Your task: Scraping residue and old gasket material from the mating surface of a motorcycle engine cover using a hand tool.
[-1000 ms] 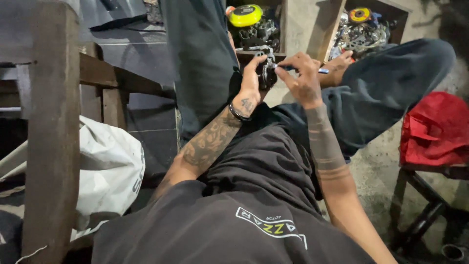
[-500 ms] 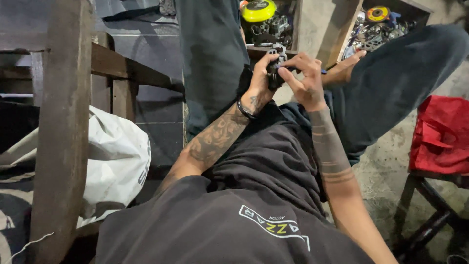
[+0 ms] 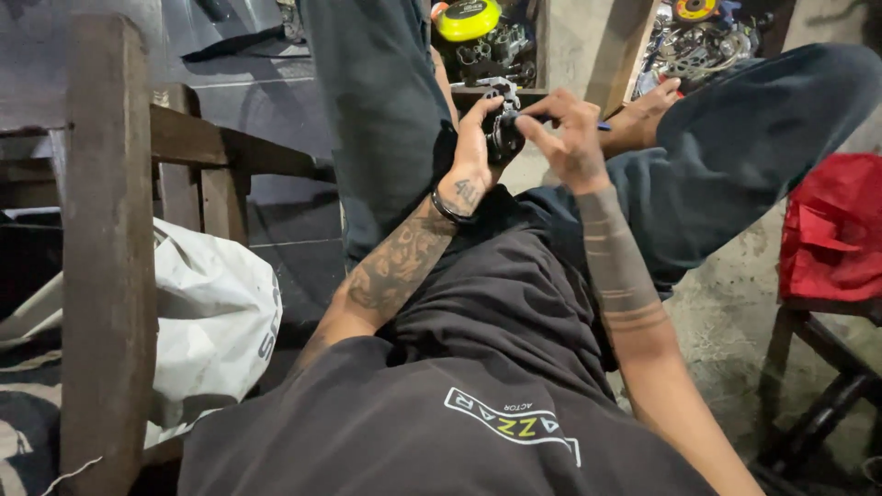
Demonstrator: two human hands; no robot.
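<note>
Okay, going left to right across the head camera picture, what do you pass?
Upright brown wooden post → crumpled white plastic sack → left hand gripping a small dark metal part → right hand, its fingers on that part → red cloth bag on a dark stool.

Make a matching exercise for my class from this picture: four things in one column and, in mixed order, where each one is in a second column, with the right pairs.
Things
1. small dark metal part
2. yellow round disc
3. red cloth
4. white sack

Places
A. on a stool at the right edge
B. beside the wooden frame at the left
C. held between the left hand and the right hand
D. in the wooden box at the top, above the hands

Pairs: 1-C, 2-D, 3-A, 4-B
</note>
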